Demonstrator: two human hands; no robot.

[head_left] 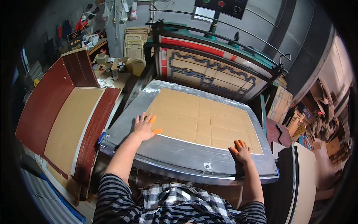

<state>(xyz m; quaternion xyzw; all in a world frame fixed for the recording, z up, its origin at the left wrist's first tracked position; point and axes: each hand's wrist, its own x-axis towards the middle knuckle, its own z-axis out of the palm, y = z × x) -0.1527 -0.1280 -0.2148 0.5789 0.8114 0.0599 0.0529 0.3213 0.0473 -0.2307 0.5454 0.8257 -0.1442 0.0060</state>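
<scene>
A brown cardboard sheet (203, 119) with crease lines and a white near edge lies flat on the grey metal bed (175, 149) of a press. My left hand (143, 128) rests at the sheet's near left corner, fingers spread, with orange finger covers on the thumb and one finger. At the near edge, toward the right corner, my right hand (242, 152) touches the sheet, its fingers stretched forward; orange covers show on some of them. Neither hand grips anything. Beyond the sheet stands the press's raised plate with a cutting die (212, 72) of dark wavy outlines on a light board.
On the left, a dark red board stand (48, 108) holds a stack of brown cardboard sheets (72, 119). Light boards (304, 179) stand at the lower right, with cardboard scraps (320, 104) beyond. A control box (222, 5) and metal rail rise over the press. A cluttered bench (110, 67) is far left.
</scene>
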